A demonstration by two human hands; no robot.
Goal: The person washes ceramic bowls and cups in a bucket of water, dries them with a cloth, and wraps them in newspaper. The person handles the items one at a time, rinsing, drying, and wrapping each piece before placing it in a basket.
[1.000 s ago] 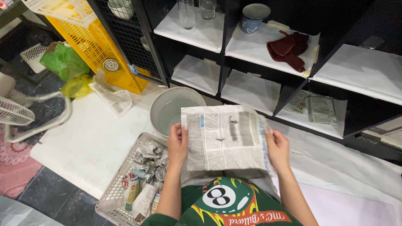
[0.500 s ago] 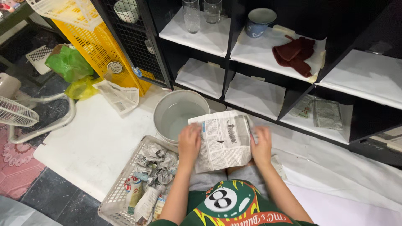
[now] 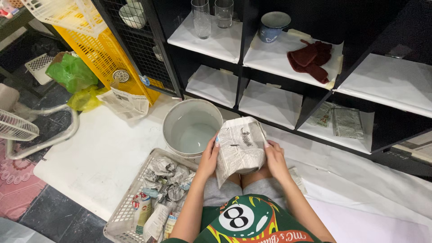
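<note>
From the head view, the person sits on the floor with both hands raised over the lap, pressing a sheet of newspaper (image 3: 240,146) around something bulky; what lies inside is hidden by the paper. The left hand (image 3: 209,155) clasps the left side of the bundle and the right hand (image 3: 274,157) clasps the right, each grip closed against the paper, seemingly so the wrap keeps its shape while it is folded. The bundle hangs just in front of a pale round bucket (image 3: 192,126), which stands on a white floor sheet (image 3: 103,157) within easy reach. To the person's left a white slotted basket (image 3: 123,216) holds crumpled newspaper balls (image 3: 168,175) and a few upright bottles with red, white and green labels (image 3: 143,208), packed close, probably to keep them from knocking together. Ahead, black shelves (image 3: 245,49) are lined with white paper; on them stand two clear glasses (image 3: 211,15), a blue-grey cup (image 3: 273,24) and a dark red cloth (image 3: 310,58). Farther left, a yellow crate (image 3: 101,51) leans by the shelves beside green and yellow plastic bags (image 3: 74,76), with a loose printed sheet (image 3: 126,101) at its foot.
</note>
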